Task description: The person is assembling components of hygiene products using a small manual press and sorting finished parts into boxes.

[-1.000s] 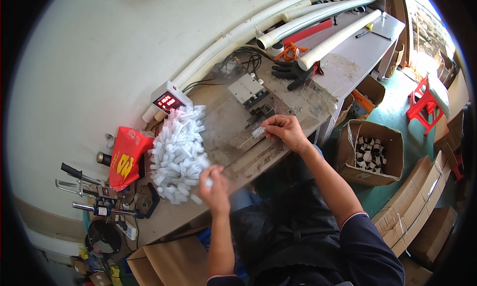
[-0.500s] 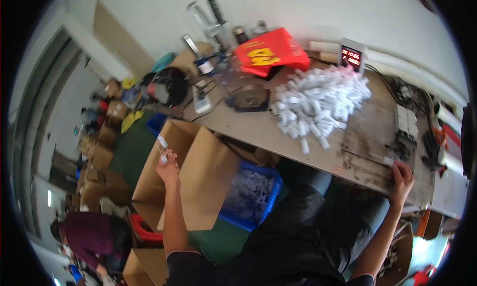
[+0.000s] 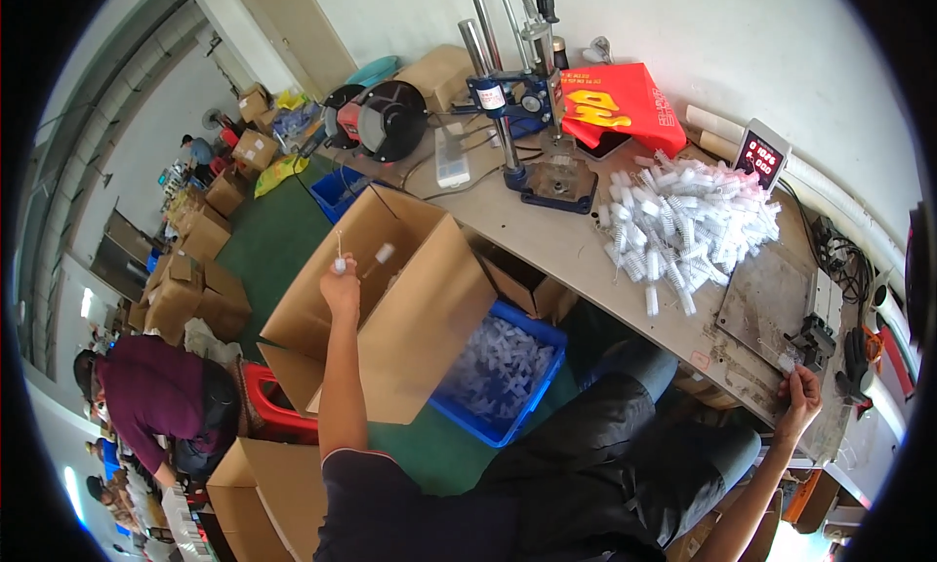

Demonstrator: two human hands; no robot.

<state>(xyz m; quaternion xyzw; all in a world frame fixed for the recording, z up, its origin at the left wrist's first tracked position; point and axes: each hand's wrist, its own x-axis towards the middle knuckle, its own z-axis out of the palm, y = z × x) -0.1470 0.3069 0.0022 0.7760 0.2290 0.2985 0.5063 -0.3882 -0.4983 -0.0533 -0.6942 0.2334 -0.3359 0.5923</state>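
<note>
My left hand is raised over the open cardboard box, its fingers closed on a small white piece with a thin wire sticking up. Just right of it, a small white brush on a thin stem shows against the box's inside; I cannot tell whether it hangs free or touches the hand. My right hand pinches another small white brush, partly hidden by the fingers, at the bench's right edge beside a small metal clamp device. A heap of white spiral-bristled brushes lies on the bench.
Below the bench stands a blue crate of small white pieces. A drill-press stand, a bench grinder, a red bag and a lit counter stand along the back. At left, a person bends over near a red stool.
The view has swung left. In my left hand's area, the white brush has shifted from above the fingers to their right, over the box. My right hand stays by the clamp device.
</note>
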